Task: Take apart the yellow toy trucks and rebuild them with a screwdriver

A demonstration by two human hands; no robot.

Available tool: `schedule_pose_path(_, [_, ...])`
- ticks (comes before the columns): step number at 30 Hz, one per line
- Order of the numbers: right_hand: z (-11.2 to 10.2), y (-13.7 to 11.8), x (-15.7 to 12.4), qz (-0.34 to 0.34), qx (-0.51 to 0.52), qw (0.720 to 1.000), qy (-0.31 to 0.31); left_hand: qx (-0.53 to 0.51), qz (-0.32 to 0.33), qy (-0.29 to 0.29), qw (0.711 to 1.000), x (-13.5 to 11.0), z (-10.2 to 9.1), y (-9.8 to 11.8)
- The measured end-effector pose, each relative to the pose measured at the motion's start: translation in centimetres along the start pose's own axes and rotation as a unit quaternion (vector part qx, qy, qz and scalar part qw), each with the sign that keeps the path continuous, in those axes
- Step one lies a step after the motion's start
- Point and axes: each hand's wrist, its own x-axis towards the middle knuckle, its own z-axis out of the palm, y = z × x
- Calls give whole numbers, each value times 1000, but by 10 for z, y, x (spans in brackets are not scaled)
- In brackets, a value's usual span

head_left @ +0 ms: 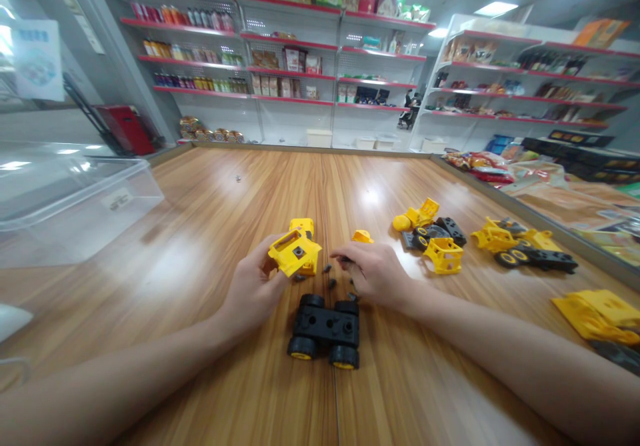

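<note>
My left hand (253,286) grips a yellow toy cab piece (294,253) and holds it just above the wooden table (210,219). My right hand (375,274) rests palm down on the table, its fingertips pinched at several small black screws (330,276) lying between the hands. A black toy chassis (326,331) with yellow-hubbed wheels sits right in front of both hands. Another yellow block (302,225) lies behind the cab piece, and a small yellow part (362,237) lies beyond my right hand.
More yellow and black toy truck parts (433,233) lie to the right, with a partly built truck (520,246) and yellow pieces (595,313) near the right edge. A clear plastic bin (65,199) stands at the left. Store shelves (290,66) line the back.
</note>
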Motion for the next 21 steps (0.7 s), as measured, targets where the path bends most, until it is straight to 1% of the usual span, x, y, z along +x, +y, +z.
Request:
schedule_pose_path(2, [-1, 1, 0, 47, -9, 998, 37, -9, -11, 15, 1000, 0, 1, 1])
schedule_pose_path(4, [-3, 2, 0, 83, -23, 995, 59, -14, -20, 21, 999, 0, 1, 1])
schedule_pose_path(6, [-5, 3, 1, 110, -28, 991, 68, -21, -24, 25, 999, 0, 1, 0])
schedule_pose_path(8, [-6, 6, 1, 126, -28, 990, 61, -30, -24, 28, 999, 0, 0, -1])
schedule_pose_path(12, [-3, 9, 1, 132, -38, 990, 39, -50, -26, 40, 998, 0, 0, -3])
schedule_pose_path(15, [-1, 9, 1, 117, -48, 991, 36, -49, -33, 66, 996, 3, -1, -4])
schedule_pose_path(18, [-1, 8, 1, 102, -55, 993, 35, -49, -56, 96, 993, 7, -2, -8])
schedule_pose_path(21, [-4, 5, 3, 117, -89, 989, 30, -69, -82, 125, 986, 11, -3, -12])
